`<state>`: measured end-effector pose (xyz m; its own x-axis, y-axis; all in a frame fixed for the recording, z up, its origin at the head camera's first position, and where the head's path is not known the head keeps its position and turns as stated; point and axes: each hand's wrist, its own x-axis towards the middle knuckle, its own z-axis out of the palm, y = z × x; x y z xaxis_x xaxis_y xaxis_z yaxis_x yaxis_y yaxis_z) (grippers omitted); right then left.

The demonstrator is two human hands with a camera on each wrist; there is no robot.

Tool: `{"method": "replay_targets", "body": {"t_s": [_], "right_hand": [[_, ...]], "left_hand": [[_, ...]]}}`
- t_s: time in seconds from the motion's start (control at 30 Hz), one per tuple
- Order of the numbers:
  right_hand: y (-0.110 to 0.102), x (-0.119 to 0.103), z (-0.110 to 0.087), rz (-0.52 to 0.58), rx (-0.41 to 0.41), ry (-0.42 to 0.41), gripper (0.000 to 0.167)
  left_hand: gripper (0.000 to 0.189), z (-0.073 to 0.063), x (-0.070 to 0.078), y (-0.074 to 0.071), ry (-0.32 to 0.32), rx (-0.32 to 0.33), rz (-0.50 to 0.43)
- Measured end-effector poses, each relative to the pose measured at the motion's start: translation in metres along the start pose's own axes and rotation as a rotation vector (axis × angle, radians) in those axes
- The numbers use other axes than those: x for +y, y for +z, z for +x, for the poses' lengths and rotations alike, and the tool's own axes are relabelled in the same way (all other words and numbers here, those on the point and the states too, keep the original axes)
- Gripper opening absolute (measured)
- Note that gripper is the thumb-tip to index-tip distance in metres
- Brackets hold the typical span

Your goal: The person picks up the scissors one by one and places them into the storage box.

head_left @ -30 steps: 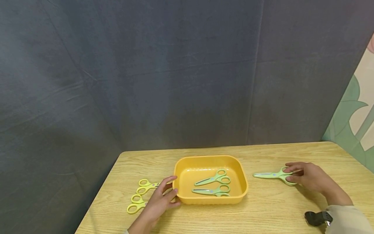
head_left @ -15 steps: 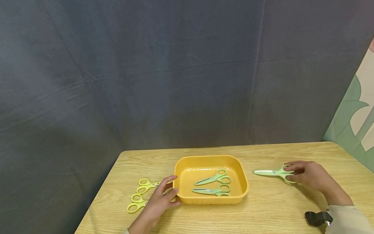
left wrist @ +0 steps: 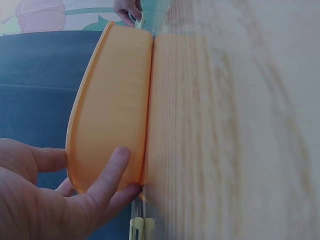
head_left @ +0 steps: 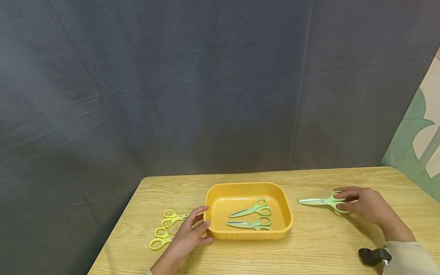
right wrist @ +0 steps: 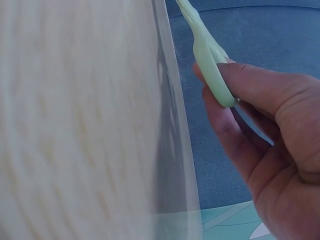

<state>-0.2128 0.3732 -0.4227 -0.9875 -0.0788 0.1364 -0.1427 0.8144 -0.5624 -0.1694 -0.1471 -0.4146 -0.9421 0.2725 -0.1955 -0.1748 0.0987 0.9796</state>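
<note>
The right hand grasps the green scissors by the handle, fingers and thumb pinching the loops, with the blades pointing left toward the yellow tray. These scissors are to the right of the tray, near it but apart. In the right wrist view the handle is raised above the table; whether the blade tip touches the wood, I cannot tell

The left hand is at the tray's left end, its fingers released rather than clenched, spread and fairly straight, with the tips touching the rim and outer wall

Inside the tray lie two more green pairs, a farther pair and a nearer pair, both with blades to the left and handles to the right; the front wall hides part of the nearer pair's handle. On the table to the left are two yellow pairs, the back pair and the front pair, their loops facing left and their other ends partly hidden behind the left hand

A dark curtain hangs behind the table, and a wall with painted leaves shows at the right
</note>
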Motion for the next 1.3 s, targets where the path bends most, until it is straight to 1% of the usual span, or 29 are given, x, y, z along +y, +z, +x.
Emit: {"method": "replay_targets", "body": {"t_s": [0.47,0.67,1.07,1.3], "right_hand": [[-0.0019,-0.002,-0.0003,-0.027,0.026,-0.002,0.034],[-0.0039,-0.0027,-0.0002,-0.044,0.022,0.016,0.034],[-0.005,-0.0036,0.0014,-0.039,0.002,0.049,0.036],[-0.0062,-0.006,0.0002,-0.035,0.014,0.031,0.035]], "left_hand": [[0.055,-0.0005,0.0004,-0.0003,-0.003,-0.007,0.003],[0.055,-0.0005,0.0003,-0.0006,-0.007,-0.001,0.017],[0.055,0.0,0.0001,-0.0005,-0.007,0.007,0.025],[0.055,0.0003,-0.0006,-0.0009,-0.005,0.004,0.017]]}}
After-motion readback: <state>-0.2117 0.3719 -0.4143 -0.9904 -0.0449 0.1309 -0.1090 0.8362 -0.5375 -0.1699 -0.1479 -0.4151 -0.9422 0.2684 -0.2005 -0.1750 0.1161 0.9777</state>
